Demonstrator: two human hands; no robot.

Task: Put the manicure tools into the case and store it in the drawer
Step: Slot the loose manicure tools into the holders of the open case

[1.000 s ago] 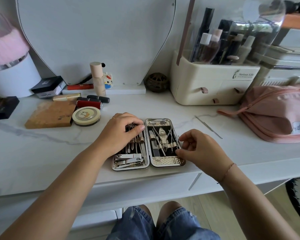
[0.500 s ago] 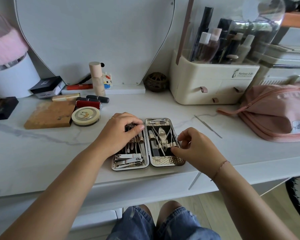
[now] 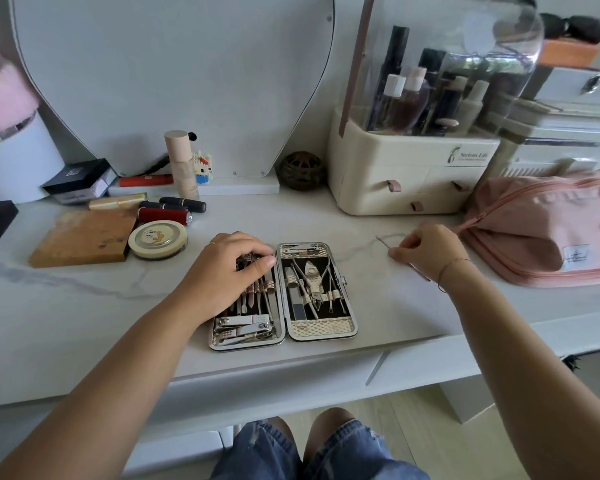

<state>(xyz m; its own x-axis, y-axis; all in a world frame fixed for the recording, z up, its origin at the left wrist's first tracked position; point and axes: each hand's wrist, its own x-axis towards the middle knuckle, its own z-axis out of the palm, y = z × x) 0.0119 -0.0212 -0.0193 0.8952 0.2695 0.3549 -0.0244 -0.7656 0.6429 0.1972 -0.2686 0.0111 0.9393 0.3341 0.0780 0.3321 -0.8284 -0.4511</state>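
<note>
Left hand (image 3: pixel 234 268) flat on open case (image 3: pixel 321 329); right hand (image 3: pixel 428 251) pinching thin probe (image 3: pixel 383 242) beside pink pouch (image 3: pixel 548 233).

open manicure case (image 3: pixel 317 292) flat on white counter (image 3: pixel 84 306), left hand (image 3: pixel 229 271) resting on its left half, right hand (image 3: pixel 426 252) pinching thin metal tool (image 3: pixel 381 241) beside pink pouch (image 3: pixel 548 230).

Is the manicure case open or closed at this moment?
Open. The manicure case lies flat on the countertop with both halves spread, and the tools inside are visible.
</note>
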